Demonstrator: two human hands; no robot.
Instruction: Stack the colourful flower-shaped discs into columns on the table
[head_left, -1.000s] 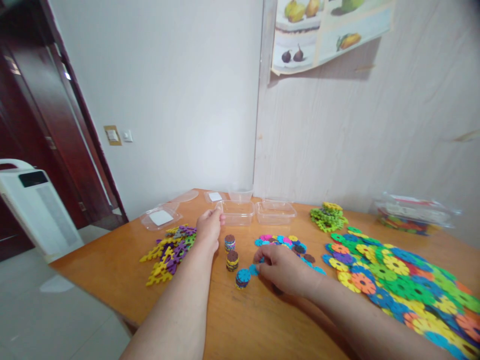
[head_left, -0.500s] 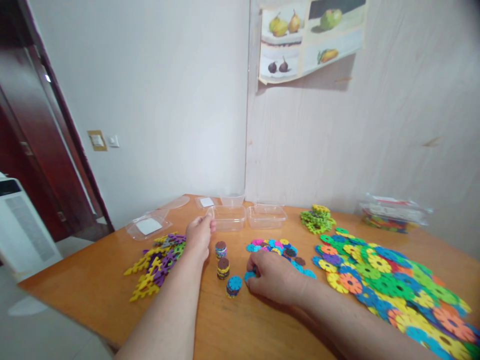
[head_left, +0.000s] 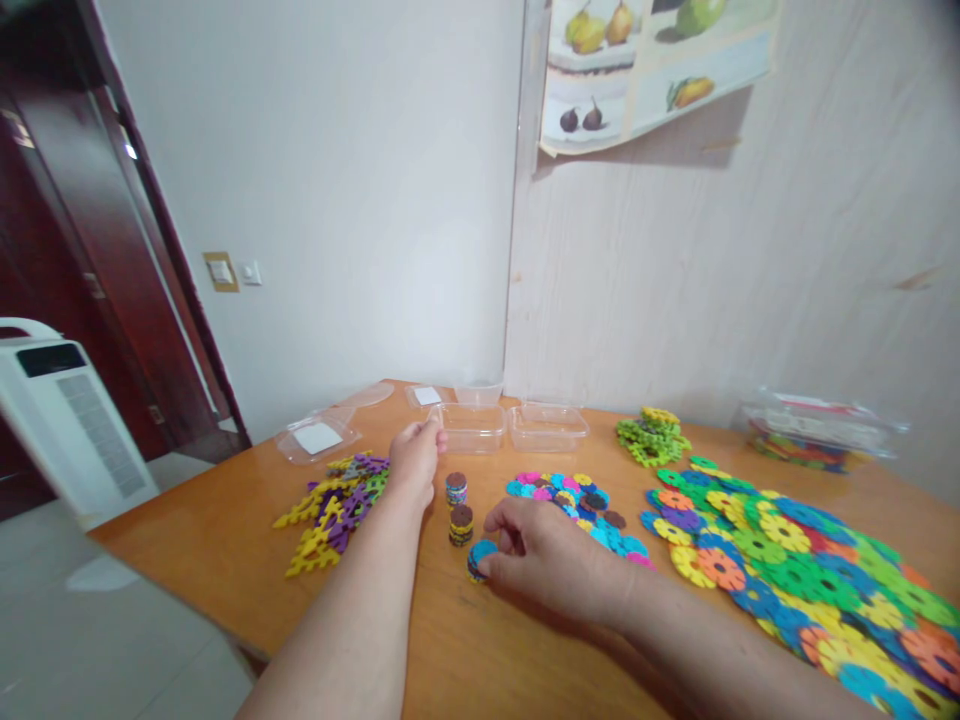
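Note:
My left hand (head_left: pixel 417 458) reaches far across the wooden table (head_left: pixel 480 650) and pinches the near corner of a clear plastic tub (head_left: pixel 472 428). Closer to me, my right hand (head_left: pixel 547 562) curls its fingers over a short stack of discs with a blue one on top (head_left: pixel 478 559). Two more small stacks, one brown-topped (head_left: pixel 460 524) and one farther back (head_left: pixel 455 489), stand in a row between my hands. A loose heap of small pink, blue and brown discs (head_left: pixel 577 498) lies just beyond my right hand.
A second clear tub (head_left: pixel 549 425) sits beside the first, with lids (head_left: pixel 318 438) at the back left. Yellow and purple snowflake pieces (head_left: pixel 334 502) lie left. A wide spread of large coloured discs (head_left: pixel 795 560), a green pile (head_left: pixel 649 436) and a plastic bag (head_left: pixel 821 432) fill the right.
My right hand has slid left from the loose discs onto the blue-topped stack. My left hand has kept its pinch on the tub. The view has swayed slightly.

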